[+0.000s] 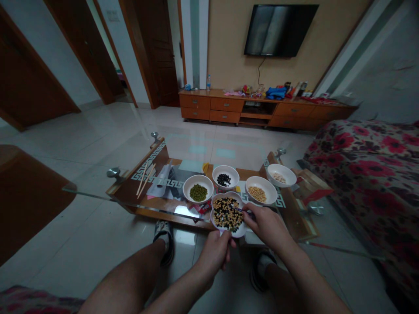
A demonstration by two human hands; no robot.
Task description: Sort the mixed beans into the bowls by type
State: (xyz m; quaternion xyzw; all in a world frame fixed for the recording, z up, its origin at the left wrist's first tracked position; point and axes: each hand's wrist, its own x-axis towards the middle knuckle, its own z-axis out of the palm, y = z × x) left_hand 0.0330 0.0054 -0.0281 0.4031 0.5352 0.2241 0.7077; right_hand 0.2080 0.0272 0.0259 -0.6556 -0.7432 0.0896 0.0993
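My left hand (pixel 216 250) is closed on the near edge of a white scalloped dish (pixel 240 231) of mixed black, yellow and some green beans. My right hand (pixel 262 221) pinches a thin dark utensil (pixel 241 210) whose tip reaches into the beans. Behind the dish stand four white bowls: one with green beans (pixel 198 192), one with black beans (pixel 224 179), one with yellow beans (pixel 257 193) and one with pale beans (pixel 279 177).
The glass table (pixel 98 192) bears a pair of chopsticks (pixel 145 181) at the left. Papers (pixel 161 181) lie beside them. A red and brown box (pixel 310 185) is at the right, near a flower-patterned sofa (pixel 366 139). A low cabinet (pixel 225 104) stands beyond.
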